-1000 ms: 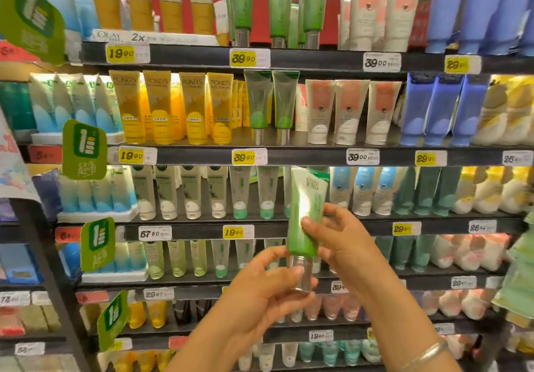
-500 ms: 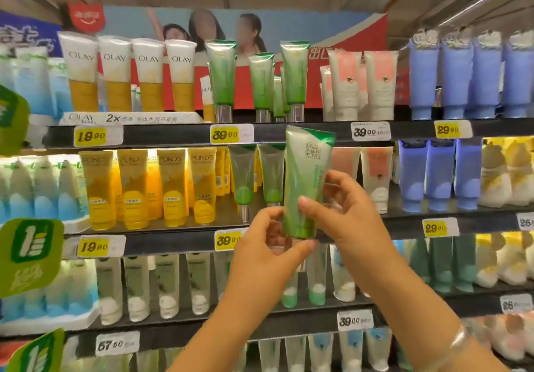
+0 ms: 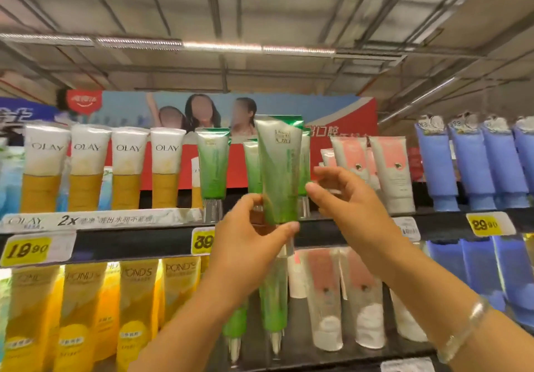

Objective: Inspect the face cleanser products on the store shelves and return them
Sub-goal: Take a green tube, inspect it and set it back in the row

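Head view: left hand (image 3: 248, 244) pinches the lower end of a green-and-white plastic cleanser tube (image 3: 278, 175), long axis upright, cap down, before the black top shelf (image 3: 130, 240); right of the tube, right hand (image 3: 351, 210) has fingers loosely spread, one fingertip touching it.

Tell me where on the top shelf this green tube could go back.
A gap shows between the green tube with the silver cap and the pink tubes, behind the held tube; two green tubes already stand there. The Olay row and blue tubes are packed.
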Available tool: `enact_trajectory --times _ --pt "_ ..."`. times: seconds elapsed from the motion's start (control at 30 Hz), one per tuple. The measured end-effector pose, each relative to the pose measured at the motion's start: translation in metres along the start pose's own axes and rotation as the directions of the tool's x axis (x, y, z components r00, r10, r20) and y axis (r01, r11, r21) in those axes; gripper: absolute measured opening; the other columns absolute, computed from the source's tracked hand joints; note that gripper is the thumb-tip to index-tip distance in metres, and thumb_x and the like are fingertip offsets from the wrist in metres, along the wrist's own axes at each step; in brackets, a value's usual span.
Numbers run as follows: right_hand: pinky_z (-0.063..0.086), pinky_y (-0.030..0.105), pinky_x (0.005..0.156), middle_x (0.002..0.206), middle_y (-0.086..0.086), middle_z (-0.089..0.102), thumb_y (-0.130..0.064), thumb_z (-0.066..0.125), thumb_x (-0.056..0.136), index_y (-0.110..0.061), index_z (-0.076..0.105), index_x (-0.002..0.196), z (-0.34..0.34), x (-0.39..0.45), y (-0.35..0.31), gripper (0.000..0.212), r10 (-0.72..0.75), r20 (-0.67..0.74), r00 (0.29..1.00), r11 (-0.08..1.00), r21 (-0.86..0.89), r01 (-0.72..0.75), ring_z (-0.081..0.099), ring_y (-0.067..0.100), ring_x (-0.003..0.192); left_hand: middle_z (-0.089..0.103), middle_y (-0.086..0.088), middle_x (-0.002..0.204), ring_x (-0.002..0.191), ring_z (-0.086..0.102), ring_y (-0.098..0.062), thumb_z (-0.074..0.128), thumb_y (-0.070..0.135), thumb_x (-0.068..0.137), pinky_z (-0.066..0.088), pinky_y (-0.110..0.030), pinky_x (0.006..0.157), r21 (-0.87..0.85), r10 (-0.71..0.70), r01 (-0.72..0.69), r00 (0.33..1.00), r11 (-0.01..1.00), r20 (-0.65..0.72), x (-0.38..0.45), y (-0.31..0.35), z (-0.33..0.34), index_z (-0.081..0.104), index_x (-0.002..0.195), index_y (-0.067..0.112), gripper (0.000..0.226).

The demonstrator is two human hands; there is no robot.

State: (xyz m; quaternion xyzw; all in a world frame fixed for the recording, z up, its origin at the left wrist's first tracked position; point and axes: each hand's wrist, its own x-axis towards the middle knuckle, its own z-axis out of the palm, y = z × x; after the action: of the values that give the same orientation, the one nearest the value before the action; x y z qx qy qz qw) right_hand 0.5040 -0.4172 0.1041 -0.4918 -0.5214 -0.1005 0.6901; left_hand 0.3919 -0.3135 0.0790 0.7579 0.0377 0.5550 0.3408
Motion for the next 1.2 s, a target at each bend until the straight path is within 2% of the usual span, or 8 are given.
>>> enact_trajectory --times 0.2,0.37,0.53,0.63,0.7,0.77,0.97,1.2 --pt "0.044 0.025 0.084 0.106 -0.003 0.059 -0.019 0.063 0.088 -0.020 0.053 0.117 -0.011 0.052 0.030 0.031 -0.025 -0.122 0.992 0.973 -0.230 -0.004 0.056 0.013 0.100 0.061 0.013 0.085 0.077 0.060 -0.001 0.080 0.033 0.070 0.049 -0.013 0.064 0.165 0.028 -0.016 0.997 0.986 -0.070 0.061 -0.013 -0.011 0.049 0.088 0.036 0.036" --pt "0.044 0.030 0.085 0.101 -0.006 0.054 -0.026 0.067 0.085 -0.016 0.046 0.125 -0.005 0.073 0.055 0.046 0.076 -0.058 0.995 0.948 -0.306 -0.090 0.055 0.014 0.098 0.060 0.015 0.078 0.071 0.057 0.003 0.078 0.033 0.072 0.042 -0.011 0.058 0.290 -0.031 0.039 0.999 0.956 -0.032 0.081 -0.030 -0.007 0.052 0.085 0.032 0.029" --pt "0.049 0.038 0.091 0.108 0.000 0.061 -0.027 0.071 0.082 -0.013 0.047 0.120 0.004 0.084 0.064 0.047 0.108 0.016 0.994 0.939 -0.331 -0.096 0.059 0.014 0.097 0.067 0.002 0.089 0.081 0.063 -0.012 0.074 0.036 0.076 0.047 -0.023 0.063 0.382 -0.097 0.087 0.995 0.920 0.006 0.085 -0.038 -0.006 0.057 0.101 0.016 0.037" --pt "0.049 0.041 0.091 0.108 0.003 0.063 -0.027 0.072 0.080 -0.012 0.047 0.121 0.008 0.090 0.067 0.050 0.117 0.022 0.993 0.940 -0.325 -0.104 0.061 0.017 0.097 0.063 0.009 0.081 0.074 0.059 -0.004 0.075 0.037 0.076 0.042 -0.014 0.056 0.388 -0.107 0.094 0.994 0.917 0.013 0.086 -0.040 -0.006 0.054 0.096 0.020 0.034" --pt "0.049 0.043 0.092 0.107 0.004 0.063 -0.026 0.073 0.080 -0.011 0.047 0.119 0.010 0.092 0.070 0.049 0.122 0.024 0.992 0.947 -0.301 -0.109 0.062 0.019 0.097 0.062 0.011 0.079 0.074 0.060 -0.004 0.077 0.036 0.073 0.050 -0.020 0.061 0.369 -0.123 0.112 0.992 0.922 0.006 0.086 -0.040 -0.007 0.052 0.093 0.024 0.034" --pt "0.050 0.041 0.090 0.106 0.003 0.063 -0.027 0.073 0.079 -0.013 0.049 0.116 0.011 0.092 0.073 0.046 0.118 0.017 0.993 0.956 -0.274 -0.108 0.062 0.017 0.095 0.064 0.008 0.078 0.076 0.063 -0.007 0.079 0.036 0.071 0.055 -0.029 0.070 0.353 -0.134 0.131 0.991 0.926 -0.017 0.086 -0.041 -0.008 0.054 0.092 0.024 0.035" --pt "0.052 0.037 0.083 0.104 -0.001 0.065 -0.031 0.075 0.076 -0.018 0.052 0.111 0.006 0.093 0.083 0.044 0.071 0.010 0.997 0.964 -0.257 -0.066 0.063 0.012 0.092 0.067 0.007 0.076 0.071 0.062 -0.006 0.077 0.038 0.072 0.043 -0.017 0.055 0.405 -0.098 0.113 0.994 0.907 -0.059 0.086 -0.046 -0.003 0.056 0.096 0.023 0.035" --pt "0.052 0.030 0.078 0.098 -0.006 0.067 -0.032 0.075 0.076 -0.019 0.054 0.109 -0.001 0.094 0.087 0.041 0.048 0.029 0.998 0.974 -0.223 -0.041 0.064 0.010 0.091 0.067 0.007 0.080 0.077 0.064 -0.012 0.077 0.037 0.072 0.053 -0.029 0.072 0.439 -0.087 0.114 0.993 0.891 -0.079 0.086 -0.042 -0.001 0.056 0.093 0.022 0.033"
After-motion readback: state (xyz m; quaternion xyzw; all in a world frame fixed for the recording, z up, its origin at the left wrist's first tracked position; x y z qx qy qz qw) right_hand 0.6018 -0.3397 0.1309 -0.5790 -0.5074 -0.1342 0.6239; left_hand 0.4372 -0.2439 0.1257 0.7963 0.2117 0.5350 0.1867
